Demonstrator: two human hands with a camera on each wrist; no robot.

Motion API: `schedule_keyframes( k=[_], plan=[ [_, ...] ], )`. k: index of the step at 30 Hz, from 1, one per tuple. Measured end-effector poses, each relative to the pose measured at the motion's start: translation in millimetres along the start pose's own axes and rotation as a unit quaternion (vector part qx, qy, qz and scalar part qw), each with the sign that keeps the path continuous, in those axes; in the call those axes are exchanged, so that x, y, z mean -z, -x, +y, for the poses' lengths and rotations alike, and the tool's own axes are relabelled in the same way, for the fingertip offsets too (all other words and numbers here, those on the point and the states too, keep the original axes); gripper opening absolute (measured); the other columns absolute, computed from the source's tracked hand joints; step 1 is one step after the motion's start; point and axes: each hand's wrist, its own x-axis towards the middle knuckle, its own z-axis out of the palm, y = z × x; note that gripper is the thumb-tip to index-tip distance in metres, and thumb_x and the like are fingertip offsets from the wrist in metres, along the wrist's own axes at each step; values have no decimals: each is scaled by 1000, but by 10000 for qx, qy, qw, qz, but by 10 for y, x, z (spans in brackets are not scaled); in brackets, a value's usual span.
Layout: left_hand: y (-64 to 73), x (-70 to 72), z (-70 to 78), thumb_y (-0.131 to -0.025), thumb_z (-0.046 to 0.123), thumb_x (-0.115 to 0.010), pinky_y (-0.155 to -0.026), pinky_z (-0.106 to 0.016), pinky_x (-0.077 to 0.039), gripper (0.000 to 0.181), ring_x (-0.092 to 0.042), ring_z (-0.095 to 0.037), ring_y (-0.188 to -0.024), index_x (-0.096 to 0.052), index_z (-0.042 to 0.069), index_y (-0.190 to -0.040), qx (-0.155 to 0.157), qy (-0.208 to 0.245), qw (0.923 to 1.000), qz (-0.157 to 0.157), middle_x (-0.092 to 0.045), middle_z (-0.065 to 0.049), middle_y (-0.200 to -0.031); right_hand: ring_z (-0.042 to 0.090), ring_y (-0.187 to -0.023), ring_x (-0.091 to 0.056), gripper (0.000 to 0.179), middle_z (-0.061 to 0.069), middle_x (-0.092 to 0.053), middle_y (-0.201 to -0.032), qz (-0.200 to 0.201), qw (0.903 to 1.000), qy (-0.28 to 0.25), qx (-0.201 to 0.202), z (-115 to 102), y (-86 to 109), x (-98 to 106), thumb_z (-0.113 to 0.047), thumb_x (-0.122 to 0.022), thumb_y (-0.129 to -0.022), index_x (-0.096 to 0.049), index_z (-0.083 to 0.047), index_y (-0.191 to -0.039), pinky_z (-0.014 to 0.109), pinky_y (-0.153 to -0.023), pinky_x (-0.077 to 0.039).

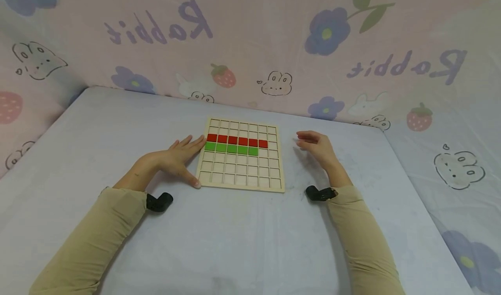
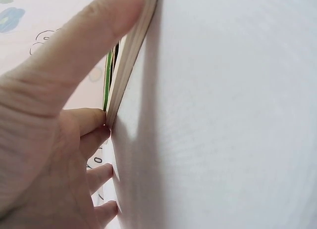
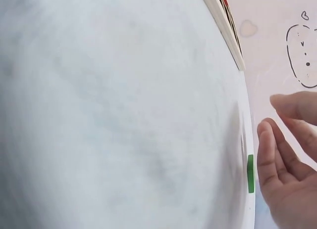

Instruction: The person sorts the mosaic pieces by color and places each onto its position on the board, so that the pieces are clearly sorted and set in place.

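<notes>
A square wooden grid board (image 1: 241, 186) lies flat on the table, with a row of red tiles (image 1: 232, 140) and, just in front of it, a shorter row of green tiles (image 1: 232, 149). My left hand (image 1: 174, 158) is spread along the board's left edge. Its thumb touches the front left corner, while fingertips meet the edge farther back. To the right of the board, apart from it, my right hand (image 1: 318, 149) hovers with loosely bent fingers and holds nothing visible. In the right wrist view a loose green tile (image 3: 250, 173) lies on the table near those fingers; the head view does not show it.
The table (image 1: 235, 243) has a pale cover, its far edge meeting a printed cloth (image 1: 250, 43) with rabbits, flowers and strawberries. More of this cloth hangs at both sides. A black wrist device (image 1: 159, 202) sits at the left cuff, another (image 1: 320, 193) at the right.
</notes>
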Motion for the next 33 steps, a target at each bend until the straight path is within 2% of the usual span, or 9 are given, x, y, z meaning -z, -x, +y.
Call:
schedule_keyframes(
  k=[7, 16, 28, 31, 33],
  plan=[
    [-7, -4, -11, -65, 50, -83, -116, -60, 8, 128, 12, -40, -146, -3, 5, -154, -16, -15, 10000, 16, 4, -14, -162, -7, -86, -57, 42, 26, -55, -131, 169, 9998, 42, -89, 43, -8, 47, -3, -62, -90, -54, 7, -130, 9, -72, -50],
    [-5, -8, -17, -66, 50, -83, -116, -60, 8, 127, 12, -40, -146, -3, 4, -154, -64, -4, 10000, 26, 4, -14, -162, -8, -85, -54, 47, 29, -52, -133, 197, 9994, 29, -277, 42, 19, 113, -7, -62, -91, -50, 7, -134, 10, -75, -49],
    [-8, -20, -23, -65, 49, -84, -116, -60, 8, 127, 12, -40, -146, -3, 6, -154, -30, 28, 10000, 37, 4, -13, -162, -13, -81, -52, 50, 24, -49, -139, 264, 9977, 211, -594, 108, -14, 184, -11, -61, -91, -48, 4, -138, 9, -73, -47],
    [-4, -17, -19, -66, 48, -84, -116, -60, 8, 127, 12, -40, -146, -4, 5, -154, -24, 47, 10000, 40, 4, -13, -162, -9, -85, -53, 50, 23, -48, -140, 314, 9968, 286, -682, 112, -26, 191, -11, -62, -91, -48, 3, -138, 9, -73, -46],
    [-2, -15, -16, -66, 48, -84, -116, -60, 9, 126, 12, -40, -146, -4, 5, -154, -19, 52, 10000, 36, 4, -13, -162, -1, -93, -56, 51, 22, -47, -141, 385, 9957, 362, -758, 111, -34, 190, -12, -62, -91, -48, 2, -138, 10, -75, -46]
  ],
)
